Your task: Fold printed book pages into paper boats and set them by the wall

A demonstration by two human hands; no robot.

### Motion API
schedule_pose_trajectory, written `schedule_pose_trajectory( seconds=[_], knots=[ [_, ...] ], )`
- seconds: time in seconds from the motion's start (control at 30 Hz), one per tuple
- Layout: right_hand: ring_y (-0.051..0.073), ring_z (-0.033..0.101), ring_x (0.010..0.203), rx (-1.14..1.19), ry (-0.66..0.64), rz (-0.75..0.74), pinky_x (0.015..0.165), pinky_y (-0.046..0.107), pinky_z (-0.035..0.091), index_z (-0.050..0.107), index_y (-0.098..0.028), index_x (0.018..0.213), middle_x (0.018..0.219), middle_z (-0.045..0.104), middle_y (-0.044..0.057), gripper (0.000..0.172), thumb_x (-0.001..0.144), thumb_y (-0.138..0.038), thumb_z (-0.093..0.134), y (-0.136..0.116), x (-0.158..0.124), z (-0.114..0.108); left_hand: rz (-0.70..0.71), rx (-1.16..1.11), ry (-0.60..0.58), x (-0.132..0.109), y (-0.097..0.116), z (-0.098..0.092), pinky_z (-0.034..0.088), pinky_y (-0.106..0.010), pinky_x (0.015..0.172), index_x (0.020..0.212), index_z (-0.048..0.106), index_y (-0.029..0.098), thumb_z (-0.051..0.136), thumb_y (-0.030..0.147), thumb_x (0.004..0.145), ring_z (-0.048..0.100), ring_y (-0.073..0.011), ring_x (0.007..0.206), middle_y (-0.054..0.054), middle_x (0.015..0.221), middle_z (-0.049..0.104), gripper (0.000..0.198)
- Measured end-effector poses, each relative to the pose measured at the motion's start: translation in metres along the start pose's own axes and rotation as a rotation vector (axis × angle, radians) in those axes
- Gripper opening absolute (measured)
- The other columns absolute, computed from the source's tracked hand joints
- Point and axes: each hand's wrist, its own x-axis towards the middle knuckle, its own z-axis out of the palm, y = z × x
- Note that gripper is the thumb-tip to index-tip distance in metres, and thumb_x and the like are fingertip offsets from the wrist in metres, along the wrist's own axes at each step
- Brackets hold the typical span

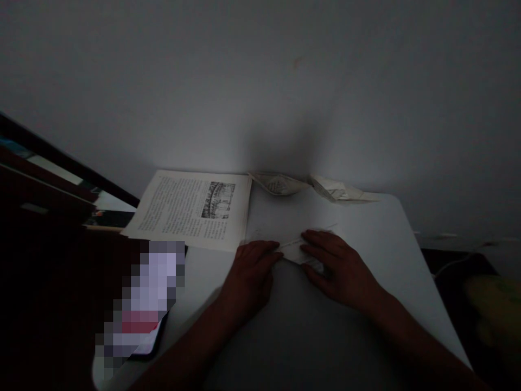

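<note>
A small folded piece of printed paper (pixel 293 252) lies on the white table (pixel 391 239) between my two hands. My left hand (pixel 254 269) has its fingertips on the paper's left end, fingers close together. My right hand (pixel 336 266) rests over the paper's right part, with its fingers spread and flat on it. Past them, near the wall, sit two folded paper boats, one (pixel 280 184) in the middle and another (pixel 340 191) to its right.
Printed sheets (pixel 187 209) with a picture lie at the table's back left. A phone (pixel 152 304) with a lit, blurred screen is at the left edge. The wall (pixel 260 81) rises behind the table. Dark things stand beyond the right edge.
</note>
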Motion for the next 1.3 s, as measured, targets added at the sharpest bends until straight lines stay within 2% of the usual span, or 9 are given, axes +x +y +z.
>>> schedule_pose_trajectory(
  seconds=[0.2,0.4,0.6,0.77,0.93,1.07,1.3],
  knots=[
    [0.024,0.056,0.112,0.041,0.031,0.033,0.095,0.047,0.046,0.064,-0.017,0.107,0.118,0.063,0.011,0.029,0.082,-0.029,0.058,0.006,0.0,-0.002,-0.017,0.002,0.0,0.001,-0.001,0.001,0.041,-0.043,0.092,0.112,0.057,0.018,0.05,0.007,0.079,0.052,-0.0221,0.108,-0.009,0.117,0.059,0.036],
    [0.023,0.057,0.11,0.095,0.067,0.098,0.094,0.046,0.048,0.058,-0.019,0.116,0.114,0.065,0.009,0.035,0.082,-0.029,0.057,0.006,0.001,-0.003,-0.024,0.01,0.008,0.002,-0.001,0.002,0.041,-0.043,0.092,0.114,0.055,0.017,0.051,0.009,0.081,0.051,-0.0224,0.109,-0.01,0.117,0.057,0.035],
    [0.022,0.056,0.111,0.131,0.074,0.132,0.095,0.043,0.048,0.058,-0.018,0.115,0.113,0.065,0.009,0.034,0.083,-0.027,0.058,0.006,0.0,-0.005,-0.031,0.031,0.044,0.006,0.0,0.004,0.043,-0.042,0.088,0.109,0.058,0.018,0.051,0.013,0.084,0.053,-0.0218,0.104,-0.01,0.113,0.059,0.027],
    [0.024,0.055,0.112,0.104,0.039,0.085,0.094,0.046,0.047,0.059,-0.02,0.115,0.115,0.064,0.009,0.033,0.083,-0.027,0.056,0.007,0.001,-0.005,0.01,0.04,0.069,0.009,-0.002,0.005,0.046,-0.04,0.083,0.101,0.063,0.019,0.053,0.019,0.085,0.056,-0.0213,0.099,-0.008,0.107,0.062,0.018],
    [0.025,0.055,0.112,0.035,-0.01,0.055,0.094,0.047,0.046,0.061,-0.019,0.112,0.116,0.062,0.011,0.03,0.084,-0.025,0.053,0.003,0.0,-0.003,0.015,0.04,0.05,0.011,0.0,0.006,0.046,-0.041,0.081,0.096,0.064,0.017,0.054,0.018,0.085,0.057,-0.0216,0.096,-0.008,0.102,0.064,0.016],
    [0.026,0.052,0.113,-0.031,0.005,0.04,0.096,0.047,0.044,0.063,-0.016,0.108,0.116,0.061,0.012,0.027,0.084,-0.024,0.054,-0.004,0.001,0.004,0.013,0.054,0.024,0.013,0.001,0.009,0.044,-0.038,0.079,0.095,0.065,0.017,0.053,0.019,0.086,0.056,-0.0208,0.094,-0.007,0.1,0.065,0.015],
    [0.021,0.057,0.102,0.08,-0.012,-0.001,0.091,0.041,0.047,0.065,-0.017,0.102,0.106,0.065,0.009,0.021,0.085,-0.018,0.052,-0.011,0.002,0.018,0.012,0.058,0.034,0.013,0.0,0.009,0.041,-0.035,0.076,0.089,0.067,0.019,0.054,0.02,0.086,0.055,-0.0178,0.085,-0.003,0.089,0.067,0.012]
  ],
)
